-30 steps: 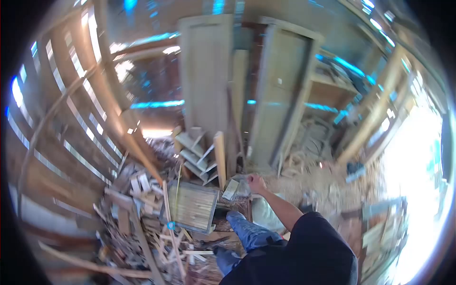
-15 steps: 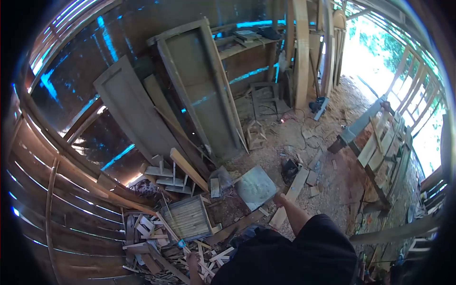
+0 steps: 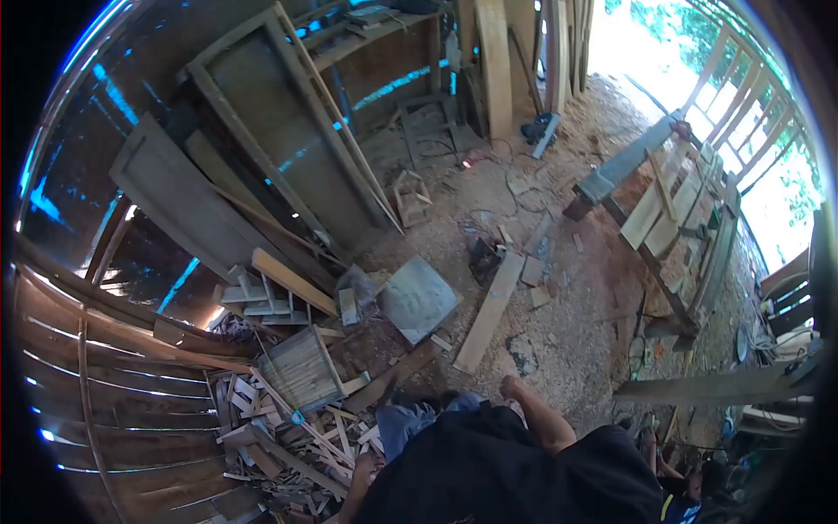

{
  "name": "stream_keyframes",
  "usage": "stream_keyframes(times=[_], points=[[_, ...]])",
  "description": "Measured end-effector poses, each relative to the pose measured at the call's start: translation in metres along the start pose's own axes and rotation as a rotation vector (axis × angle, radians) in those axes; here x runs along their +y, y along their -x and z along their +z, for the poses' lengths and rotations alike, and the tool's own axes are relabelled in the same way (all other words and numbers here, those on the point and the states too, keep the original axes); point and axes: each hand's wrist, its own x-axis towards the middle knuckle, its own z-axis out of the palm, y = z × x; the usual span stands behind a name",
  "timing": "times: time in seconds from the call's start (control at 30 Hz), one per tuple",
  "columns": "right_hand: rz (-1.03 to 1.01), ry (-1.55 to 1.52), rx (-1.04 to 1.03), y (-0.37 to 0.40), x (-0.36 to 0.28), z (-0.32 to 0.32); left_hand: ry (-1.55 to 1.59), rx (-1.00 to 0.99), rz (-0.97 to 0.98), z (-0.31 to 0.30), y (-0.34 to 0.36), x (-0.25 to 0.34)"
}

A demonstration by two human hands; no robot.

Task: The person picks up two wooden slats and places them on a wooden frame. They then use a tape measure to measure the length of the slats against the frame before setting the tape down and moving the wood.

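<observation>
My right hand [image 3: 515, 388] is in front of my body above the dusty floor, fingers curled, with nothing visible in it. Ahead and to its left lies a pale square-topped block or box [image 3: 419, 299], apart from the hand. A long plank [image 3: 491, 313] lies just beyond the hand. My left hand [image 3: 367, 465] hangs low beside my jeans-clad leg [image 3: 403, 425], close to a heap of wood offcuts [image 3: 336, 437]. Its fingers are too small and dim to make out. A thin strip with a blue ring [image 3: 298, 417] rests on the heap.
A slatted wooden panel [image 3: 302, 370] lies at left. Door frames [image 3: 288, 131] and boards [image 3: 192, 201] lean on the wall. At right stands a workbench beam [image 3: 628, 166] with planks [image 3: 670, 196]. Another person [image 3: 685, 498] is partly visible at lower right.
My right hand has come away from the edge of the square block and drawn back toward my body. The view has turned right, and my left hand stays low by the offcuts.
</observation>
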Motion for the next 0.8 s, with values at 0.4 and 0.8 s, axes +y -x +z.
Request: stream_keyframes(times=[0.4,0.8], points=[[0.132,-0.204,0.009,-0.034,0.115,-0.079,-0.497,0.254,0.171,0.165,-0.048,0.186],[0.221,-0.461,-0.121,-0.152,0.132,-0.266,-0.372,0.152,0.133,0.371,-0.191,0.334]])
